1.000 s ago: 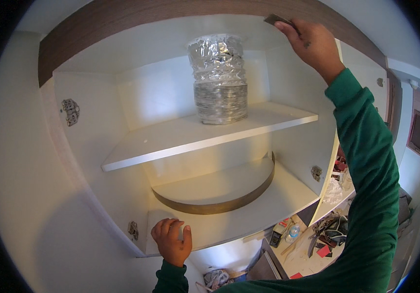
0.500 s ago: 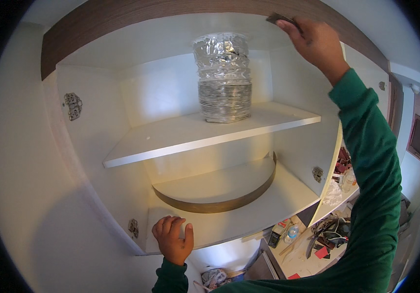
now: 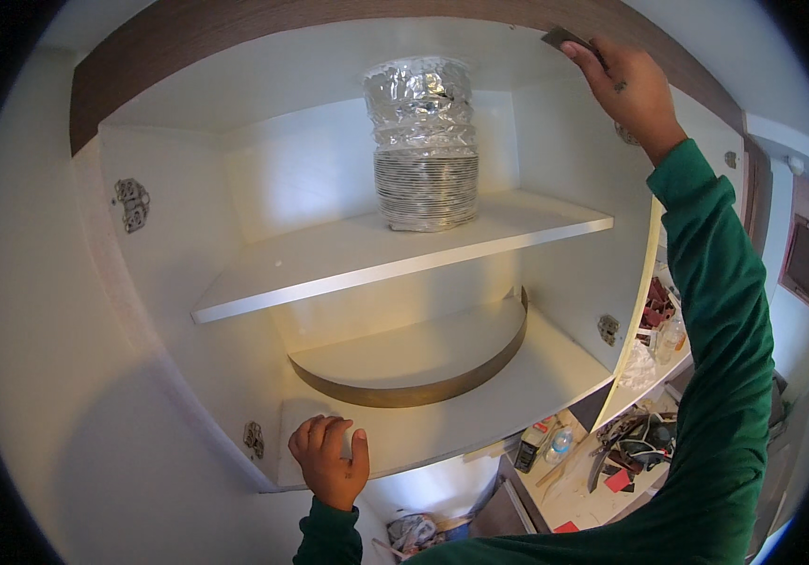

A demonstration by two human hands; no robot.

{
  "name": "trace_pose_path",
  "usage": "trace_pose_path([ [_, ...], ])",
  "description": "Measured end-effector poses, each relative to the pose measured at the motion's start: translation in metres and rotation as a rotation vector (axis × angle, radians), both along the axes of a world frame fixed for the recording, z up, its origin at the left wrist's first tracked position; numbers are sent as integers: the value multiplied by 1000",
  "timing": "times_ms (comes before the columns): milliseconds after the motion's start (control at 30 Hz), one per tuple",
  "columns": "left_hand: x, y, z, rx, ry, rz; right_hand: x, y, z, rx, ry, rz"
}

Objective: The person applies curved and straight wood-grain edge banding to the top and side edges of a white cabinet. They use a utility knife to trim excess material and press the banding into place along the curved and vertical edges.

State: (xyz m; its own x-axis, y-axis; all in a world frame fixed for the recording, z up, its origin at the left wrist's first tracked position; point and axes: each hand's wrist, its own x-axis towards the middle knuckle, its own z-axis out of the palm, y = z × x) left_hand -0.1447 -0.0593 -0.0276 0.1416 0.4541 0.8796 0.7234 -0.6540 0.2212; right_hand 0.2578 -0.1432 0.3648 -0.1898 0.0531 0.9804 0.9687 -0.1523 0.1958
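My right hand [image 3: 638, 89] is closed on a small dark flat piece [image 3: 566, 39] at the upper right, against the brown wood-look top board [image 3: 329, 30] of a white cabinet. What the piece is made of I cannot tell. My left hand [image 3: 331, 461] rests at the front edge of the cabinet floor [image 3: 508, 405], fingers stretched and thumb apart, holding nothing. Behind it a thin brown strip [image 3: 414, 394] stands on edge, bent in an arc. On the tilted white shelf [image 3: 329, 268] stands a silver flexible duct [image 3: 426, 184], rising to the cabinet's top.
Metal hinges [image 3: 131, 204] are fixed to the cabinet's side walls. Below right, a worktop [image 3: 569, 504] carries a clear bottle [image 3: 560, 446], a dark-and-yellow container [image 3: 528, 450], a heap of cables and tools [image 3: 644, 443] and red pieces [image 3: 619, 480].
My right hand has slid a little to the right along the top board with the dark flat piece. My left hand stays at the cabinet's front edge. The view has shifted slightly.
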Motion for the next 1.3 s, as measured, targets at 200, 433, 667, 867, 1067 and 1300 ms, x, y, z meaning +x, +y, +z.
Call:
trace_pose_path([
  [200,0,0,-1,10,-14,-2,-32,15,4,24,-36,-70],
  [433,1,-3,2,-11,-22,-16,-17,7,-2,0,42,-35],
  [667,-2,2,-1,25,-10,-6,-3,7,-5,28,55,36],
  [867,-1,2,-2,46,-9,13,-11,11,-3,38,-1,21],
  [1067,1,2,0,50,-10,4,5,3,-5,-54,-17,43],
  [1300,-2,7,-6,48,-75,-22,17,-13,-10,-325,-29,162],
])
